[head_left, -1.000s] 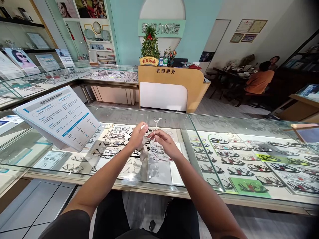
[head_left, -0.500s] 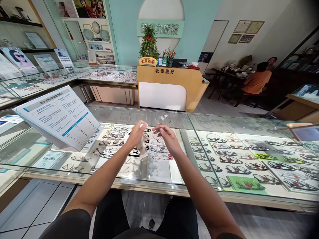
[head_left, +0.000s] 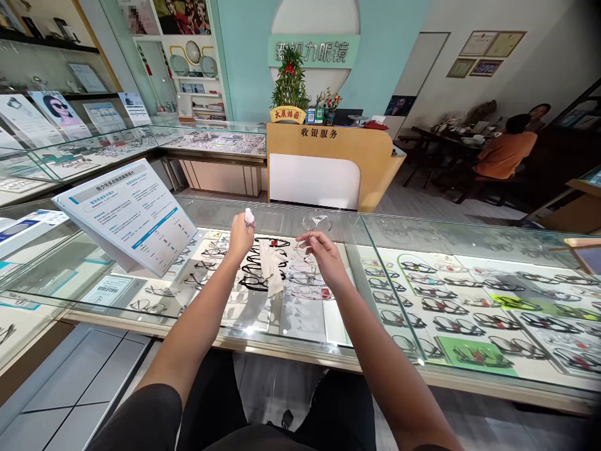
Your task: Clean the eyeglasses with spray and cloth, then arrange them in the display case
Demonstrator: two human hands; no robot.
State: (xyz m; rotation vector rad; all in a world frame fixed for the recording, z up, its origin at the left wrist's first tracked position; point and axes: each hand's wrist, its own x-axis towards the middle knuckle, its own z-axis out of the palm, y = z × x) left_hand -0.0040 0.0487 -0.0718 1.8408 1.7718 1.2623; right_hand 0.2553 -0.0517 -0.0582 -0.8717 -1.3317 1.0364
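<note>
My left hand (head_left: 241, 237) is closed on a small crumpled white wad, perhaps tissue (head_left: 250, 217), held above the glass counter. Between my hands a beige cloth (head_left: 271, 269) lies loosely spread on the glass top, over the dark frames on show below. My right hand (head_left: 323, 255) pinches a pair of thin-rimmed eyeglasses (head_left: 330, 225) with thumb and fingers, a little above the counter. Their clear rims and lenses are hard to make out against the glass.
Rows of eyeglass frames (head_left: 451, 305) lie inside the glass display counter (head_left: 300, 338). A tilted information board (head_left: 131, 216) stands on it at left. Beyond are a wooden cashier desk (head_left: 380, 166) with a potted plant (head_left: 288, 81), and people (head_left: 507, 150) seated far right.
My left hand has moved left and up with the white wad, away from the beige cloth, which now lies on the glass. My right hand still holds the eyeglasses. The view has shifted slightly.
</note>
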